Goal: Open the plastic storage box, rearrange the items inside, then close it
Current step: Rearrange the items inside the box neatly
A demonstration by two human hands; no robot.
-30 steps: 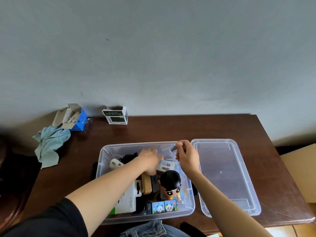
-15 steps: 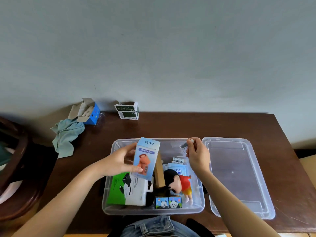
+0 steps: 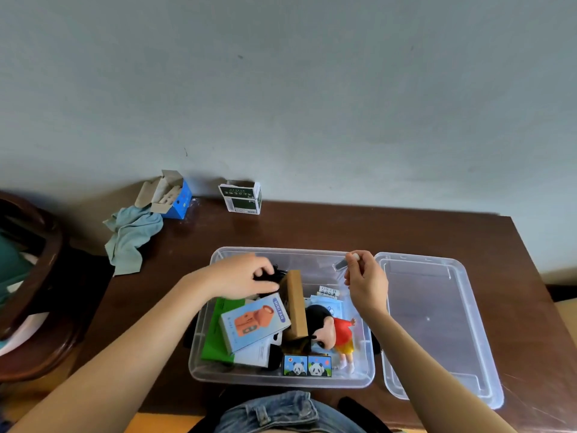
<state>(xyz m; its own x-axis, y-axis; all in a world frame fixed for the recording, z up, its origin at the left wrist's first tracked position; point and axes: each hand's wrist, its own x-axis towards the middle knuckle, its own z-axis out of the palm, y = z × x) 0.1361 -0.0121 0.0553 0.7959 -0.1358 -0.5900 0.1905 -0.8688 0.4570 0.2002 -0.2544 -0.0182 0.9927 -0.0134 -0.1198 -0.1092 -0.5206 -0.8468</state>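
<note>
The clear plastic storage box (image 3: 199,364) stands open on the dark wooden table, its lid (image 3: 437,323) lying flat to the right. Inside lie a light blue mini fan carton (image 3: 254,321), a green and white box (image 3: 218,332), an upright brown box (image 3: 295,303), a cartoon figure in a red shirt (image 3: 338,332), two panda cards (image 3: 307,366) and blue packets (image 3: 327,303). My left hand (image 3: 242,276) is in the box's back left part, fingers closed on a black item (image 3: 268,275). My right hand (image 3: 365,281) pinches a small grey object (image 3: 341,264) above the back right corner.
At the table's back edge stand an open blue carton (image 3: 171,195) and a green and white carton (image 3: 242,198). A pale teal cloth (image 3: 131,235) hangs off the back left corner. A dark wooden chair (image 3: 34,292) stands to the left. The wall rises behind.
My left hand has laid the mini fan carton down flat on the green and white box and moved to the black item at the back. The right hand has stayed put with its small object.
</note>
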